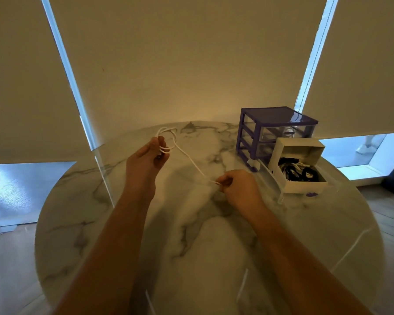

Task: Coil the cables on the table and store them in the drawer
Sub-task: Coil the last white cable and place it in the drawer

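No text, label, brand, number or sign can be read anywhere here, whether on the drawer unit (pixel 275 130) or the white box (pixel 298 164).

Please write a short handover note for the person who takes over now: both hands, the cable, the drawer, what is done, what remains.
Left hand: holds the loops of the white cable.
Right hand: pinches the cable's free end.
Open drawer, pulled out of the purple drawer unit, already holds coiled cables.
Done: first loops made.
Left: wind the remaining stretch, put the coil in the drawer, close it.
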Action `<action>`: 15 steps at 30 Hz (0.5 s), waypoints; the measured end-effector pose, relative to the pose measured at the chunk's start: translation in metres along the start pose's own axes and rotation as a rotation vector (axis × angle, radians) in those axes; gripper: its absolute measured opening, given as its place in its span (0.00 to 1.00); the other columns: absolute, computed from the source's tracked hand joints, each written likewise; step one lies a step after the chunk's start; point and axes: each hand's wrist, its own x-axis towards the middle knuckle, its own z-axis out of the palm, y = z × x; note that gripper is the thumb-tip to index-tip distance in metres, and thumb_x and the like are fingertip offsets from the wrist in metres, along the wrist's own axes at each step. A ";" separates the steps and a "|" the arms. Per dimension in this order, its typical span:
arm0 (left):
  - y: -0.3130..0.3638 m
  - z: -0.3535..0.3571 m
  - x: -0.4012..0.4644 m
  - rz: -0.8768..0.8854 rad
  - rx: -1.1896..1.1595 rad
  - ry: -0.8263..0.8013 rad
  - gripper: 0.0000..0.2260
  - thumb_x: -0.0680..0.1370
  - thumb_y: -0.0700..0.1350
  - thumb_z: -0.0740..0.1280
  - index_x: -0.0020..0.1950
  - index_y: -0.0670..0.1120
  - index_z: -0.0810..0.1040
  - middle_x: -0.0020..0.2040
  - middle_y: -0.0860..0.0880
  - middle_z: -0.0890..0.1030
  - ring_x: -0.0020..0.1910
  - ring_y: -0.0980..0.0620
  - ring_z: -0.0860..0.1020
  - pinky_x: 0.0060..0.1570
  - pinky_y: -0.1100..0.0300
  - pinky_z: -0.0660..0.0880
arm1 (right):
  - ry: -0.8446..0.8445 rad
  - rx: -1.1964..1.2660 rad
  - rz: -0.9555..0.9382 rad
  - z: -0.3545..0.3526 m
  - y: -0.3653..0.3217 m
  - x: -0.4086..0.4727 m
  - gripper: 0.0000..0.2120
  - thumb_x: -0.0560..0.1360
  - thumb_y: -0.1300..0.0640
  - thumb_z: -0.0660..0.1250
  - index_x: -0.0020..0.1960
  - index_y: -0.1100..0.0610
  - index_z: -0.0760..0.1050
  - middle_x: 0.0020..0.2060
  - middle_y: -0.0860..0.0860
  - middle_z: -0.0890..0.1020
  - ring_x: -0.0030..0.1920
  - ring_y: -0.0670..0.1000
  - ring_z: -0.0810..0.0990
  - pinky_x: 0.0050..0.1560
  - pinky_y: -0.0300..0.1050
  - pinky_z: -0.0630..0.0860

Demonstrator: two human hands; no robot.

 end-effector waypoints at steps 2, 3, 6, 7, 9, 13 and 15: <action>0.002 -0.003 0.002 0.013 -0.030 0.011 0.13 0.80 0.43 0.63 0.61 0.39 0.78 0.47 0.49 0.82 0.48 0.55 0.80 0.46 0.66 0.79 | 0.035 -0.061 -0.004 -0.003 0.002 0.002 0.12 0.74 0.67 0.66 0.49 0.53 0.83 0.46 0.50 0.83 0.45 0.47 0.79 0.50 0.41 0.77; 0.002 -0.004 0.003 0.013 -0.049 0.017 0.13 0.80 0.44 0.63 0.61 0.39 0.78 0.47 0.49 0.82 0.48 0.55 0.80 0.46 0.66 0.79 | 0.054 -0.088 -0.006 -0.005 0.003 0.002 0.13 0.74 0.67 0.65 0.49 0.52 0.82 0.46 0.50 0.83 0.44 0.47 0.79 0.49 0.42 0.77; 0.002 -0.004 0.005 0.010 -0.109 0.029 0.10 0.80 0.44 0.64 0.58 0.41 0.80 0.46 0.51 0.83 0.47 0.56 0.80 0.45 0.65 0.78 | 0.125 -0.148 -0.033 -0.009 0.002 0.006 0.14 0.73 0.68 0.65 0.49 0.52 0.82 0.47 0.50 0.82 0.47 0.50 0.79 0.50 0.46 0.78; 0.002 -0.004 0.005 0.012 -0.123 0.026 0.09 0.80 0.44 0.64 0.56 0.43 0.81 0.45 0.52 0.83 0.46 0.57 0.80 0.46 0.65 0.78 | 0.146 -0.154 -0.045 -0.009 0.001 0.006 0.14 0.73 0.68 0.65 0.49 0.52 0.82 0.48 0.51 0.81 0.48 0.51 0.79 0.51 0.49 0.79; 0.001 -0.004 0.005 0.024 -0.133 0.016 0.08 0.80 0.44 0.65 0.53 0.44 0.81 0.44 0.53 0.84 0.46 0.58 0.81 0.48 0.64 0.77 | 0.163 -0.186 -0.068 -0.010 0.002 0.008 0.14 0.73 0.69 0.65 0.49 0.53 0.82 0.50 0.53 0.80 0.49 0.53 0.79 0.52 0.53 0.79; -0.006 0.000 0.001 0.065 -0.029 -0.016 0.10 0.80 0.43 0.64 0.59 0.41 0.80 0.46 0.52 0.84 0.48 0.57 0.81 0.47 0.65 0.78 | 0.077 -0.278 -0.167 -0.007 0.003 0.002 0.15 0.72 0.67 0.66 0.53 0.50 0.80 0.49 0.49 0.78 0.53 0.52 0.77 0.54 0.48 0.76; -0.011 0.003 -0.002 0.073 0.027 -0.042 0.11 0.80 0.42 0.63 0.61 0.40 0.78 0.49 0.51 0.84 0.50 0.57 0.81 0.48 0.65 0.78 | -0.023 -0.293 -0.206 -0.008 -0.001 -0.005 0.20 0.72 0.61 0.68 0.61 0.46 0.76 0.53 0.47 0.76 0.59 0.52 0.73 0.59 0.46 0.72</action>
